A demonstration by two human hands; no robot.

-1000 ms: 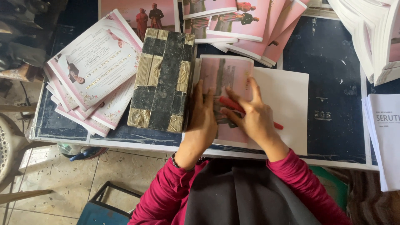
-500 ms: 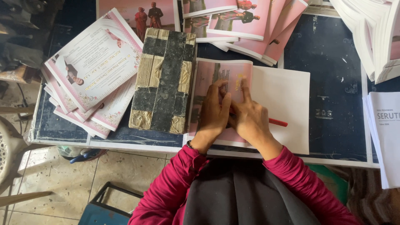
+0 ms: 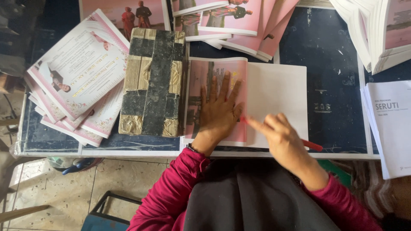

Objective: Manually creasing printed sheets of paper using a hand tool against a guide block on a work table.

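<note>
My left hand [image 3: 219, 112] lies flat, fingers spread, on the pink printed half of a folded sheet [image 3: 214, 77] in front of me. My right hand [image 3: 280, 137] holds a red pencil-like stick [image 3: 311, 145] and presses its forefinger along the fold, at the edge of the white half of the sheet [image 3: 278, 96]. A heavy dark block wrapped in tape [image 3: 153, 81] sits directly left of the sheet, touching its edge.
A fanned pile of pink-and-white printed cards [image 3: 77, 72] lies at the left. More pink sheets [image 3: 235, 21] overlap at the back. White paper stacks [image 3: 376, 30] and a white booklet [image 3: 391, 124] lie at the right. The dark blue tabletop [image 3: 329, 64] ends at my lap.
Both hands were together on the pink half; now my right hand has slid right and toward me along the fold, while my left hand has flattened with fingers spread.
</note>
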